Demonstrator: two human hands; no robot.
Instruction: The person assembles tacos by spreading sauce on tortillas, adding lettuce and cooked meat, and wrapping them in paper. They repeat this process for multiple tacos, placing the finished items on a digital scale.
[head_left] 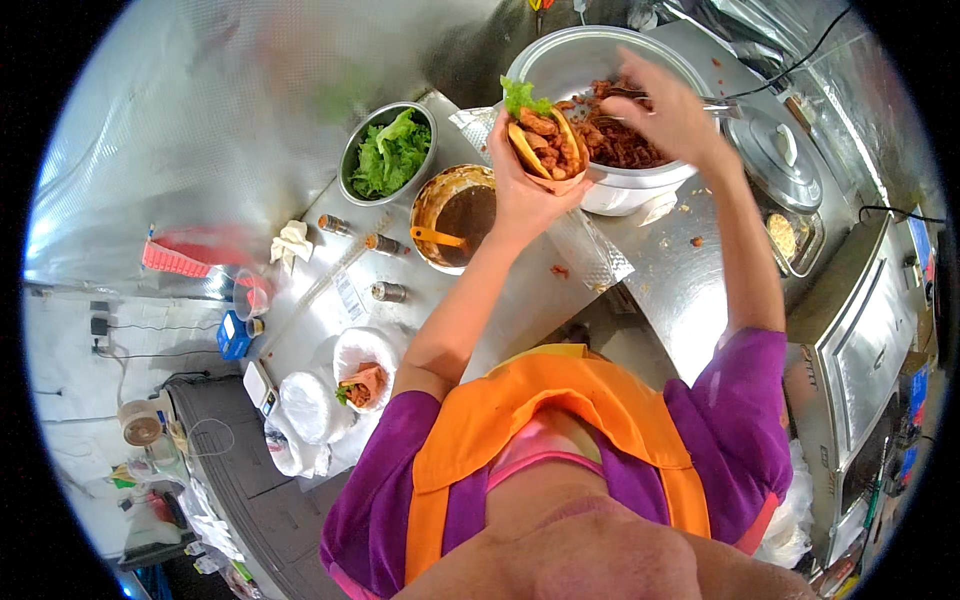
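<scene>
My left hand [535, 195] is closed round a filled bread pocket [545, 145] in a paper sleeve, held up beside the pot's near left rim. Reddish-brown meat pieces fill it, and a green lettuce leaf sticks out at its top. Over the large white pot [630, 180], my right hand [665, 110] is blurred by motion. A metal utensil [722, 104] shows between its thumb and fingers and behind the hand; its kind is hard to make out. Shredded reddish-brown meat [625, 145] lies in the pot below that hand.
A lettuce bowl [428, 150] and a sauce bowl [420, 225] with an orange-handled tool stand left of my left hand. Several small shakers [388, 292] are nearer. A lined container [345, 345] holds another wrapped pocket [362, 385]. A pot lid [770, 155] lies right.
</scene>
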